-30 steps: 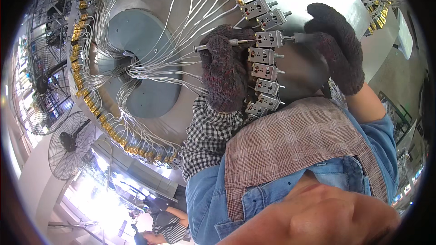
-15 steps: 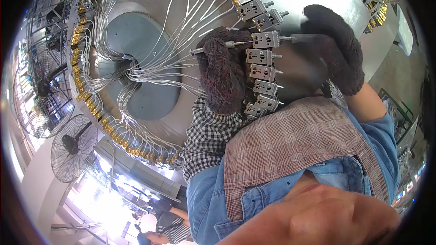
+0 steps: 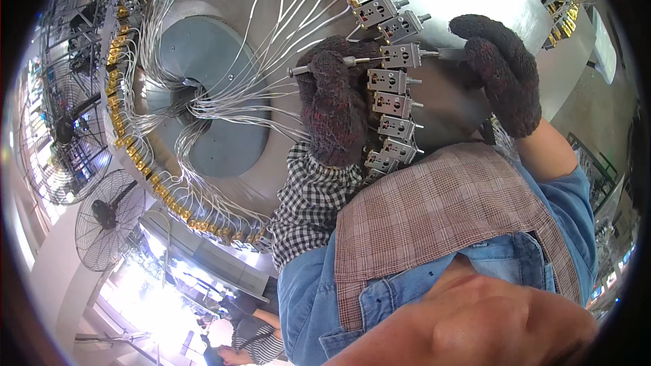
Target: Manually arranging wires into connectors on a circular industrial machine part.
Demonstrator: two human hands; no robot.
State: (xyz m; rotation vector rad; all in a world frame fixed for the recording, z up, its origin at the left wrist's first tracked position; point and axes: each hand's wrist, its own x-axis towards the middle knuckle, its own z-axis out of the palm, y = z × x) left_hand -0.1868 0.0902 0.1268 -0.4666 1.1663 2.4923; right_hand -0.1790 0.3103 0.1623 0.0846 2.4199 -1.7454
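Note:
In a dark knitted glove, my left hand (image 3: pixel 332 105) is closed around a slim metal screwdriver-like tool (image 3: pixel 344 62). Its thin tip reaches the near face of a small silvery metal control box (image 3: pixel 401 55) with a stem. From the right, my right hand (image 3: pixel 502 71), gloved too, pinches a pale grey sleeve-like piece (image 3: pixel 451 54) that lines up with the box's stem. The fingertips and the end of that piece are partly hidden. Several similar boxes (image 3: pixel 390 81) stand in a curved row along the rim, their stems pointing outward.
White wires (image 3: pixel 224 110) fan from the hub of a round grey disc (image 3: pixel 224 156). Brass-coloured fittings (image 3: pixel 152 179) line the far-left rim. A pedestal fan (image 3: pixel 105 215) stands at left, and another person (image 3: pixel 251 339) is at lower left. More wired fittings (image 3: pixel 564 24) hang at upper right.
My left hand and its tool have shifted slightly, with the box at the tip moving a little right. My blurred right hand now shows sharply, its fingers slightly repositioned around the grey piece.

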